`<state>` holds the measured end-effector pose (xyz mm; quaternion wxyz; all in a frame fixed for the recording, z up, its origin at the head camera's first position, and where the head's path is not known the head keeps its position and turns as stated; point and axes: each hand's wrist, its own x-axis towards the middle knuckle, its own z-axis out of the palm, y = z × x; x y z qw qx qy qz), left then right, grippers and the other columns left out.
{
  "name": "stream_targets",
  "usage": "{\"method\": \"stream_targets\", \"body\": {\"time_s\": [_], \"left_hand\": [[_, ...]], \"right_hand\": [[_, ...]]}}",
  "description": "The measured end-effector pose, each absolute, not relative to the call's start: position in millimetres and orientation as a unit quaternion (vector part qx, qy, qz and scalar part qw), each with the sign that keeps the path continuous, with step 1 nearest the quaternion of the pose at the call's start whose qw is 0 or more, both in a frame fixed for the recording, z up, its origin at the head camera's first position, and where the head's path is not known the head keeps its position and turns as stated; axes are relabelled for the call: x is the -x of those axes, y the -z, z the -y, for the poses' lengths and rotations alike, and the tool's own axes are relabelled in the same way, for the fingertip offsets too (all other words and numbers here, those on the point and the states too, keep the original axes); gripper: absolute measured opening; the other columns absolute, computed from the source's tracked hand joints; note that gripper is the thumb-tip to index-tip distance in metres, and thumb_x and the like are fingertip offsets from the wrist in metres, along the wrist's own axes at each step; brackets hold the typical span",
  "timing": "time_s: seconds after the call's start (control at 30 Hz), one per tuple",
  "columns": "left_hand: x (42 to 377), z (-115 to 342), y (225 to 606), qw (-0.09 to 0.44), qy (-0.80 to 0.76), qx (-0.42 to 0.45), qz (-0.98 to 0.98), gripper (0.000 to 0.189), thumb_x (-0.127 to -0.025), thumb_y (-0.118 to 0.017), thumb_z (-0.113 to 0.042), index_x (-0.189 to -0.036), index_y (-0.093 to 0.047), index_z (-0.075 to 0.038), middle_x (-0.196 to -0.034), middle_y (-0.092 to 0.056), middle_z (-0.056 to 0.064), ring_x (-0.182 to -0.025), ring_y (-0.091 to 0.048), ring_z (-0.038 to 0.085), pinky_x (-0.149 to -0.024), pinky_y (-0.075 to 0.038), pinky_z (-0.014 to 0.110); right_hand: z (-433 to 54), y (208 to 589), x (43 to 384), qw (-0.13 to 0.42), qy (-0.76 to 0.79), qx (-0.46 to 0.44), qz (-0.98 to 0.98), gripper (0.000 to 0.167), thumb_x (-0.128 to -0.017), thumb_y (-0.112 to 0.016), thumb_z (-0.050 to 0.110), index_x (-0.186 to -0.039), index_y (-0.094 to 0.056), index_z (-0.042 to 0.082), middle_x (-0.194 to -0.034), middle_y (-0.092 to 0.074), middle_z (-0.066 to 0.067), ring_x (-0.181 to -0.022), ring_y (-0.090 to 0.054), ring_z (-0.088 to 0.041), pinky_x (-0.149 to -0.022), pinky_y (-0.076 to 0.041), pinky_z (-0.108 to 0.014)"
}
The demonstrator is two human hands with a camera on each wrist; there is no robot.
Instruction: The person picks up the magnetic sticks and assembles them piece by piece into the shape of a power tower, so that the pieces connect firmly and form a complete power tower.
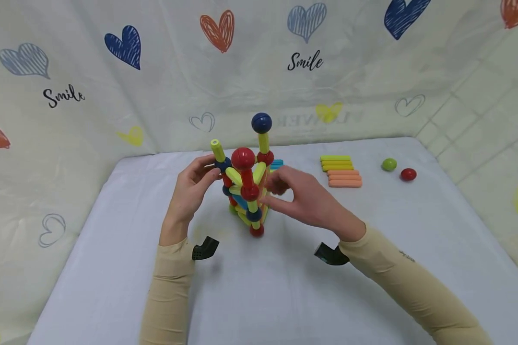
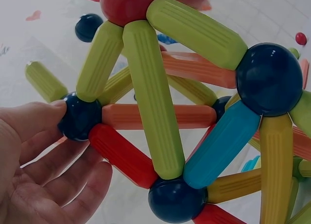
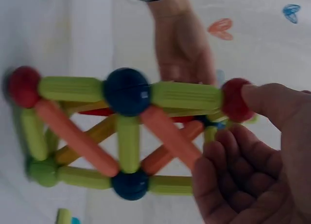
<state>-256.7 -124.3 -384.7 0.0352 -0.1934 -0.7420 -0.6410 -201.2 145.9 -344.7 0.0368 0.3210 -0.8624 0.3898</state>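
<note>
A tower of magnetic sticks and balls (image 1: 253, 214) stands on the table, with lime, red, orange, yellow and blue sticks joined at coloured balls. At its upper left, my left hand (image 1: 192, 184) holds a navy ball (image 2: 80, 116) between thumb and fingers; a lime stick (image 1: 217, 149) sticks up from that ball, its top end bare. My right hand (image 1: 306, 196) is at the right side, its thumb and curled fingers at a red ball (image 3: 236, 100) on the near upright. Above that, a red stick carries another red ball (image 1: 243, 158). A navy ball (image 1: 261, 123) tops the far lime stick.
Yellow-lime sticks (image 1: 336, 163) and orange sticks (image 1: 344, 178) lie in rows right of the tower. A green ball (image 1: 389, 164) and a red ball (image 1: 408, 174) rest farther right. Blue sticks (image 1: 277, 164) lie behind the tower. A heart-printed cloth (image 1: 259, 81) hangs behind the table.
</note>
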Motion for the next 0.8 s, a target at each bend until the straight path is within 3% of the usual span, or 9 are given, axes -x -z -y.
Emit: {"method": "stream_targets", "body": {"time_s": [0.17,0.27,0.53,0.8], "left_hand": [[256,125,383,0.032,0.645,0.193,0.739,0.039,-0.099,-0.058,-0.018,-0.134,-0.052,-0.004,-0.128,-0.057,0.009,-0.109,-0.061,0.023,-0.101,-0.047,0.037],[255,125,382,0.03,0.645,0.194,0.738,0.038,-0.099,-0.059,-0.017,-0.133,-0.052,-0.003,-0.127,-0.057,0.009,-0.11,-0.061,0.022,-0.102,-0.046,0.037],[252,127,382,0.015,0.652,0.205,0.73,0.032,-0.098,-0.061,-0.014,-0.127,-0.053,-0.004,-0.123,-0.059,0.012,-0.11,-0.06,0.024,-0.098,-0.048,0.033],[249,130,380,-0.014,0.656,0.23,0.719,0.03,-0.093,-0.065,-0.006,-0.121,-0.054,-0.007,-0.121,-0.058,0.013,-0.115,-0.057,0.028,-0.093,-0.051,0.031]], "right_hand": [[-146,393,204,-0.125,-0.228,-0.309,0.915,0.019,-0.089,-0.072,0.029,-0.089,-0.063,0.012,-0.073,-0.055,0.006,-0.068,-0.051,-0.01,-0.062,-0.048,-0.025],[-139,418,207,-0.178,-0.174,-0.281,0.927,0.024,-0.089,-0.071,0.034,-0.084,-0.062,0.012,-0.07,-0.052,0.004,-0.067,-0.049,-0.012,-0.062,-0.044,-0.025],[-121,445,213,-0.14,-0.191,-0.25,0.939,0.03,-0.086,-0.074,0.042,-0.087,-0.063,0.014,-0.063,-0.053,0.003,-0.065,-0.051,-0.014,-0.056,-0.043,-0.026],[-133,449,210,-0.114,-0.219,-0.238,0.939,0.028,-0.086,-0.073,0.033,-0.074,-0.056,0.015,-0.058,-0.049,0.004,-0.059,-0.049,-0.012,-0.053,-0.04,-0.024]]}}
